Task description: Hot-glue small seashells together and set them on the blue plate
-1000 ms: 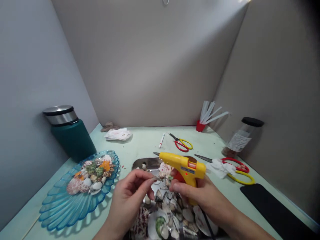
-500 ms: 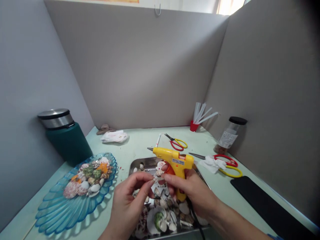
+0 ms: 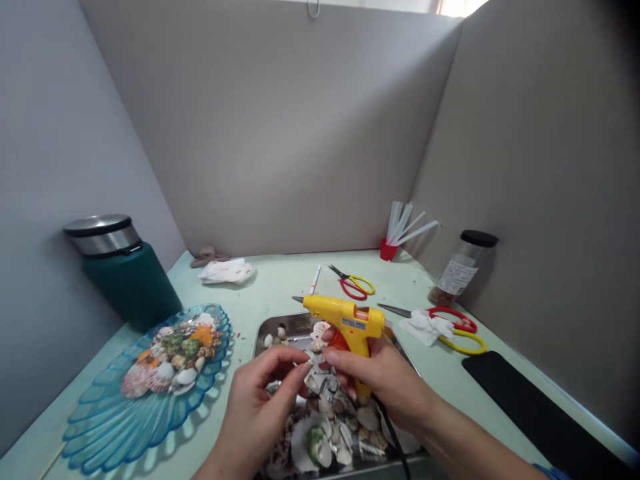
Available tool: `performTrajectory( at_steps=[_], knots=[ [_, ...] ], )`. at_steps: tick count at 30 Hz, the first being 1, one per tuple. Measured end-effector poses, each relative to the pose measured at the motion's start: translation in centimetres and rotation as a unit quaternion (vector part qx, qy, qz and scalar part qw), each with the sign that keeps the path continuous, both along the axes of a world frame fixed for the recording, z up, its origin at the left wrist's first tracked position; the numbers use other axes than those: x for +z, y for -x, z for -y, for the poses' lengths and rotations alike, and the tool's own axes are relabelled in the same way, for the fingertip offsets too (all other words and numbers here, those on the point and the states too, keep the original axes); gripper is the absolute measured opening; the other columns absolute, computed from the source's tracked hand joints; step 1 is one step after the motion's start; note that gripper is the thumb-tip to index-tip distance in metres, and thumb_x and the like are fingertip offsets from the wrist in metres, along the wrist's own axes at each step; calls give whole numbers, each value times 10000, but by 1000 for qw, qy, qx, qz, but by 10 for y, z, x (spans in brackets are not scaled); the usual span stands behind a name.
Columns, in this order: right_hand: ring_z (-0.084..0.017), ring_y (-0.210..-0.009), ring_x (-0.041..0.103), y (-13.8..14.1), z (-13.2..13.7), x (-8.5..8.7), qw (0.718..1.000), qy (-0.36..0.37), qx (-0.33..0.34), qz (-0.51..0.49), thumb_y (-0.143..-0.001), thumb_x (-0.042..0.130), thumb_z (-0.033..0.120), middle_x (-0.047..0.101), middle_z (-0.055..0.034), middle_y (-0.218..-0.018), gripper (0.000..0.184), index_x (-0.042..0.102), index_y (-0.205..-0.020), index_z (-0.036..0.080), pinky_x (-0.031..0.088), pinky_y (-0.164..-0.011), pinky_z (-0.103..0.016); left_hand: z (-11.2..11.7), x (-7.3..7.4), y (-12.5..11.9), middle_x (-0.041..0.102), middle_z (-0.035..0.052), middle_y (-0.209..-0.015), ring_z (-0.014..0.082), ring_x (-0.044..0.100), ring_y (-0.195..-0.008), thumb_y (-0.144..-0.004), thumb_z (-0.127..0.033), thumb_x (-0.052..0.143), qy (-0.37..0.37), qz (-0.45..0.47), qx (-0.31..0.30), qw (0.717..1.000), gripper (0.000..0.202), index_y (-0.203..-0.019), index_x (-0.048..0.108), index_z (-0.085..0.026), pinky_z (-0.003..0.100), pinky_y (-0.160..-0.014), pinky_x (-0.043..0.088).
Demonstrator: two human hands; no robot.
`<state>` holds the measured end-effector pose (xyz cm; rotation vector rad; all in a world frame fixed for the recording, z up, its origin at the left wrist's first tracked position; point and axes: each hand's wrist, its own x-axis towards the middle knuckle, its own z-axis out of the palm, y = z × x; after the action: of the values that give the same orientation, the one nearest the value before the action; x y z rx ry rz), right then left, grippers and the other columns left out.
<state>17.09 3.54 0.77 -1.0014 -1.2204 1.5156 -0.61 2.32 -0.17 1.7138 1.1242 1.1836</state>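
My right hand [image 3: 373,367] is closed around the handle of a yellow glue gun [image 3: 345,317], whose nozzle points left. Its thumb reaches toward my left hand [image 3: 273,390], which is pinched at thumb and forefinger on something too small to make out. Both hands hover over a metal tray [image 3: 265,328] of loose seashells. Inside it lie a white shell with a green one [image 3: 316,443] on it and, farther back, a white scallop shell [image 3: 320,333] with reddish marks. The gun's black cord [image 3: 395,440] trails down over the tray.
Left stand a blue shell-shaped dish [image 3: 125,427] with decorated shells and a green flask [image 3: 133,283]. Behind lie a tissue pack [image 3: 227,271] and small scissors [image 3: 356,285]. Right are glue sticks in a red cup [image 3: 389,251], larger scissors [image 3: 460,323], a jar [image 3: 460,270] and a black pad [image 3: 530,403].
The view has tilted down slightly. My hands and the glue gun keep nearly the same pose over the tray, the fingertips of both hands close together.
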Motion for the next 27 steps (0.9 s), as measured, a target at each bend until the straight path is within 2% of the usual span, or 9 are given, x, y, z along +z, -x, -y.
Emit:
performTrajectory(
  at_steps=[6,8,10,13,15,17,23,27],
  knots=[
    [-66,-493,462,-5,-1,2,997,-28,-24,70,-779,649,308,552,35,-683,212,593,-947,192,390,-459,-189,-2,0,0,628,10,-683,124,599,-557,-821,-266,574,3,-6,1,1000,122,-773,630,-168,209,-530,477],
    [-89,-525,479,-11,-2,4,989,-81,-25,120,-808,613,338,579,12,-728,220,583,-972,196,398,-482,-213,-3,0,1,626,3,-652,128,599,-557,-820,-276,576,10,-6,22,1000,122,-788,631,-172,213,-536,476],
    [-125,-601,510,-20,-2,5,961,-183,-30,205,-816,602,345,596,-11,-777,208,583,-959,195,414,-539,-246,-4,-1,2,629,-1,-651,129,603,-563,-814,-285,584,20,0,50,999,120,-798,629,-175,215,-541,475],
    [-160,-672,534,-34,-2,2,888,-331,5,320,-827,578,282,608,-25,-796,101,583,-873,193,414,-614,-280,-8,-4,4,646,3,-727,118,605,-580,-803,-292,596,34,24,78,996,118,-794,627,-178,210,-553,471],
    [-179,-700,560,-40,-2,-3,850,-408,18,332,-832,534,249,627,-43,-821,128,566,-940,188,419,-627,-292,-11,-6,5,645,-4,-730,108,599,-576,-796,-294,606,45,41,90,994,115,-795,629,-181,203,-553,462],
    [-189,-681,568,-44,-3,-7,828,-452,26,331,-835,503,264,631,-54,-794,150,557,-948,181,417,-601,-296,-14,-9,7,633,-19,-675,105,591,-568,-792,-298,615,57,53,97,992,115,-805,632,-185,197,-550,451],
    [-197,-659,570,-44,-5,-14,799,-481,49,358,-827,538,285,633,-71,-775,188,566,-969,165,419,-594,-305,-17,-13,9,618,-34,-634,99,579,-572,-786,-313,628,84,81,98,988,124,-802,633,-190,194,-558,440],
    [-213,-659,571,-42,-4,-18,779,-488,44,392,-855,512,360,619,-90,-758,256,583,-980,148,417,-585,-313,-16,-12,7,610,-37,-600,98,572,-559,-779,-313,636,98,83,104,986,131,-797,633,-184,190,-551,434]
  ],
)
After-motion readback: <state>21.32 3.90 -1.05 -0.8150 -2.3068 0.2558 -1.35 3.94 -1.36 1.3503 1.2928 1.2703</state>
